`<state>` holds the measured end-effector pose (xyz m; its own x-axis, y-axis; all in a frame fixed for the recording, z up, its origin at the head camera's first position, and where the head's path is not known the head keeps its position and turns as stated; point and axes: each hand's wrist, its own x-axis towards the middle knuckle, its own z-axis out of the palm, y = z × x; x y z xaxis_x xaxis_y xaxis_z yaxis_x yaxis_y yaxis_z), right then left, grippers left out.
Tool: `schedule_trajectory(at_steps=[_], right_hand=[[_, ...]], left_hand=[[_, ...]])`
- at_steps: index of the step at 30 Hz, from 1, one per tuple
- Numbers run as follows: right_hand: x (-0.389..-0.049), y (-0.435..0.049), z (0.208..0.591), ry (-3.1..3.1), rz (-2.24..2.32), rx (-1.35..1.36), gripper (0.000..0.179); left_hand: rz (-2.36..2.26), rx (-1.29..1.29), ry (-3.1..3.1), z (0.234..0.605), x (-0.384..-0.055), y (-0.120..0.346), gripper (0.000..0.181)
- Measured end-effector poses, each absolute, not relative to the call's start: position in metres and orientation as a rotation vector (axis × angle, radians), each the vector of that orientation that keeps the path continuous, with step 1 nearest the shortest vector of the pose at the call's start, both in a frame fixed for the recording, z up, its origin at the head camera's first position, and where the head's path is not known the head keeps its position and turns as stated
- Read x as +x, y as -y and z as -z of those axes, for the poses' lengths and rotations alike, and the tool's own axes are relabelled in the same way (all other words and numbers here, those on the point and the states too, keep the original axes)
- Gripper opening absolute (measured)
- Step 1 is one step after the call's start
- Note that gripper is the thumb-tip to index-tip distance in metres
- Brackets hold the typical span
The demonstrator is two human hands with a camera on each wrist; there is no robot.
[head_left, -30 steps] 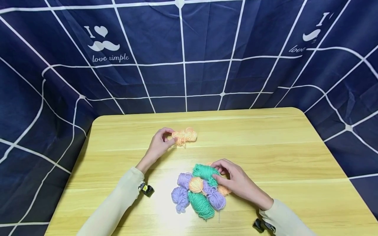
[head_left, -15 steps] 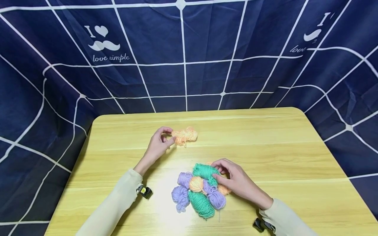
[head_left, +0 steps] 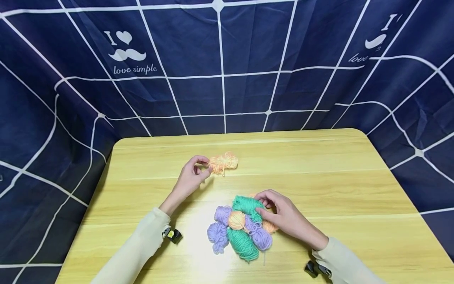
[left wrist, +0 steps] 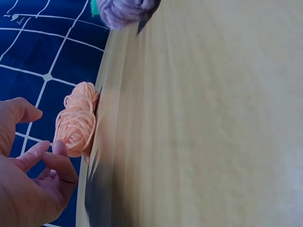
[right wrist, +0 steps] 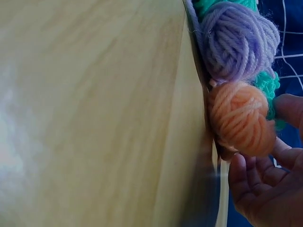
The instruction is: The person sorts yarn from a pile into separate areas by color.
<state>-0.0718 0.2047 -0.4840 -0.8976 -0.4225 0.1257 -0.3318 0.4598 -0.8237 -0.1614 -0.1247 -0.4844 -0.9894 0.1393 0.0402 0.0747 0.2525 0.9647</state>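
A small peach yarn skein (head_left: 224, 161) tied at its middle lies toward the back of the table. My left hand (head_left: 189, 177) is at its left end, fingers loosely bent; in the left wrist view, a gap shows between the thumb (left wrist: 31, 111) and the peach yarn (left wrist: 78, 125). Nearer the front, my right hand (head_left: 283, 213) pinches the right end of a green yarn skein (head_left: 246, 205) on top of a yarn pile. In the right wrist view, a peach ball (right wrist: 241, 118) sits beside the right fingers, below a purple skein (right wrist: 239, 42).
The pile also has purple skeins (head_left: 217, 234), another green skein (head_left: 242, 244) and a peach ball (head_left: 236, 220) on the wooden table (head_left: 337, 181). Dark blue cloth (head_left: 255, 94) with white lines hangs behind and at both sides. Each sleeve carries a small black device (head_left: 173, 236).
My left hand has drawn slightly back from the peach skein, which stays in place. The right hand and the pile have not visibly moved.
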Motion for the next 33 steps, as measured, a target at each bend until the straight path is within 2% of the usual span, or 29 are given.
schedule_trajectory(at_steps=[33], right_hand=[[-0.07, -0.204, 0.485, -2.595, 1.437, -0.666, 0.023]], left_hand=[[-1.909, 0.35, -2.428, 0.481, -0.114, 0.121, 0.034]])
